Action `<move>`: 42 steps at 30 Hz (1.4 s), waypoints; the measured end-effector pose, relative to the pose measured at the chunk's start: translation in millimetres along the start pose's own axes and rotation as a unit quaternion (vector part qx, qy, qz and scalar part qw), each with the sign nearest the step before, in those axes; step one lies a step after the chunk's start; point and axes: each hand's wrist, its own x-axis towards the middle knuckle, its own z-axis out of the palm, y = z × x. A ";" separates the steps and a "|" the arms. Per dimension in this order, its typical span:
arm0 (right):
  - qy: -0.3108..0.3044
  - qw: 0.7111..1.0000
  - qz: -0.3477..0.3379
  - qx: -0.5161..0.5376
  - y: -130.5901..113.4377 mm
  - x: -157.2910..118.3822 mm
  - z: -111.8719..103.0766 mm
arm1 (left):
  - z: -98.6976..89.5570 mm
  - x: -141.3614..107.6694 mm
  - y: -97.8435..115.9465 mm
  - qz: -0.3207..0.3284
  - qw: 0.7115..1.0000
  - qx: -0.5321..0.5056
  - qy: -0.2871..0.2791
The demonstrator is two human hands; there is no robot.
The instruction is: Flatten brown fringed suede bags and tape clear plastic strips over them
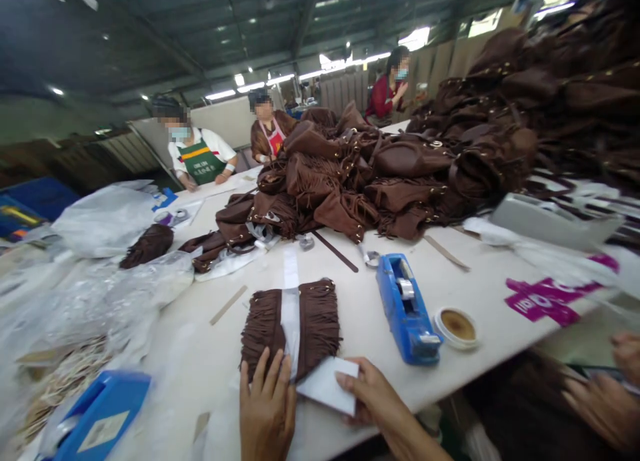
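A brown fringed leather piece (320,321) lies flat on the white table, its fringes running down both sides. Along its middle runs a white paper strip (291,301), which extends past the top and bottom edges. My left hand (267,404) rests on the lower left of the piece and the strip, fingers stretched out. Between thumb and fingers of my right hand (370,397) is a white card (327,384), which looks folded. The card sits at the lower right corner of the fringed piece, and part of my right fingers is hidden behind it.
A blue tape dispenser (407,314) and a round tub of brown paste (457,327) stand to the right. Another blue dispenser (103,414) is at lower left. Brown fringed bags (350,174) are heaped behind. A co-worker's hands (605,401) show at far right.
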 end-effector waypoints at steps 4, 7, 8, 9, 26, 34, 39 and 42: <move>0.005 0.998 0.012 0.062 21.7 -12.2 4.5 | -5.7 3.6 4.5 -0.005 1.000 0.005 -0.018; 0.010 0.999 -0.012 0.042 19.6 -9.7 13.5 | -8.6 6.4 4.2 -0.001 1.000 -0.001 -0.026; 0.004 0.999 -0.010 0.035 16.5 -7.7 16.5 | -8.7 7.0 3.3 0.003 1.000 -0.004 -0.025; -0.002 0.999 -0.009 0.031 13.1 -5.8 19.4 | -8.4 7.4 2.3 0.008 1.000 -0.009 -0.022; 0.076 0.995 -0.017 0.061 8.1 -2.8 51.5 | -17.2 20.5 8.1 -0.032 0.996 -0.068 -0.040; 0.069 0.995 -0.005 0.073 2.4 -7.7 49.9 | -22.3 -11.4 13.7 -0.196 0.969 -0.150 -0.030; 0.041 0.997 0.029 0.063 -2.6 -8.4 45.6 | -28.7 -30.3 18.5 -0.535 0.736 -0.413 -0.030; 0.028 0.995 0.045 0.080 -7.8 -9.2 44.8 | -24.3 -19.6 21.2 -0.598 0.578 -0.554 -0.029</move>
